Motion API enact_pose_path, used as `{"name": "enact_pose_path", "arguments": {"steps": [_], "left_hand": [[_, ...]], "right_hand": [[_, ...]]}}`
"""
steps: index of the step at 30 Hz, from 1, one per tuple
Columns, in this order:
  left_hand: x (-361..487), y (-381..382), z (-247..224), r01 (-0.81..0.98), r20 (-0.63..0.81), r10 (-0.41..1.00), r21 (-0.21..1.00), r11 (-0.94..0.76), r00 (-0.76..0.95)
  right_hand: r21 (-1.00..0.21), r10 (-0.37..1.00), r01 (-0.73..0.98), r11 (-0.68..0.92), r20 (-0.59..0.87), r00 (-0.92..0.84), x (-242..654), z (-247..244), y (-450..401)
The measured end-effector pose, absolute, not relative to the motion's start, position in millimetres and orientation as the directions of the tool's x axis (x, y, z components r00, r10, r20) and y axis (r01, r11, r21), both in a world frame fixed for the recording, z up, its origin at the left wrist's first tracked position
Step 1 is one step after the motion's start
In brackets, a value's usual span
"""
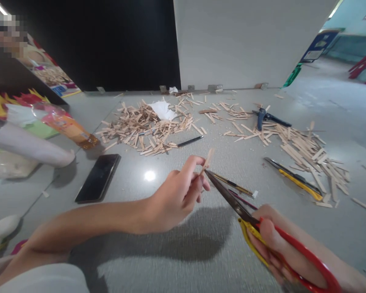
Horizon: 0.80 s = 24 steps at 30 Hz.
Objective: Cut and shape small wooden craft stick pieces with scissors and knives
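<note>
Between thumb and fingers, my left hand (179, 189) pinches a thin wooden stick (208, 159), held tilted above the table. My right hand (280, 244) grips a pair of scissors (232, 201) with red and yellow handles. The tips of the dark blades meet the lower part of the stick; whether they cut into it I cannot tell. Under the blades lie a gold-and-black pen (233, 184) and a purple pen (243, 199), partly hidden by the scissors. To the right rests a yellow-and-black utility knife (295, 179).
Piles of cut wooden sticks (131, 126) spread across the back, with another pile (308, 150) at right. A dark blue hand tool (266, 117) lies among them. A phone (99, 178) and a bottle (68, 126) are at left, near another person's arm (27, 144). Upright panels (232, 44) bound the table's back.
</note>
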<state>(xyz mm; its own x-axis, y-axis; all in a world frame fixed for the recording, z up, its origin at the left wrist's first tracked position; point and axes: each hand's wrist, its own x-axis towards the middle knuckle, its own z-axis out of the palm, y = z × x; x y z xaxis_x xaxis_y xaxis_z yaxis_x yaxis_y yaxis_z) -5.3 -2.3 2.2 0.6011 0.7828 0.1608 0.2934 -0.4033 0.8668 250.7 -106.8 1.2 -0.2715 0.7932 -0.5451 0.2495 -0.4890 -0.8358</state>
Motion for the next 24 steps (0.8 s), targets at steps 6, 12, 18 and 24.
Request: {"name": "enact_pose_path", "arguments": {"steps": [6, 12, 18, 24], "left_hand": [[-4.9, -1.3, 1.5, 0.24, 0.111, 0.824, 0.928, -0.286, 0.555], [-2.5, -5.3, 1.8, 0.201, 0.115, 0.826, 0.943, -0.267, 0.552], [-0.2, -6.9, 4.9, 0.205, 0.118, 0.819, 0.939, -0.276, 0.561], [-0.1, -6.9, -1.4, 0.273, 0.195, 0.818, 0.88, -0.39, 0.541]], "right_hand": [[-0.921, 0.852, 0.178, -0.346, -0.388, -0.352, 255.0, -16.2, -107.3], [-0.886, 0.828, 0.189, -0.424, -0.464, -0.314, 243.3, -2.9, -110.8], [-0.859, 0.822, 0.198, -0.473, -0.511, -0.253, 234.3, 4.3, -115.8], [-0.849, 0.82, 0.196, -0.491, -0.526, -0.224, 233.1, -1.7, -118.5]]}}
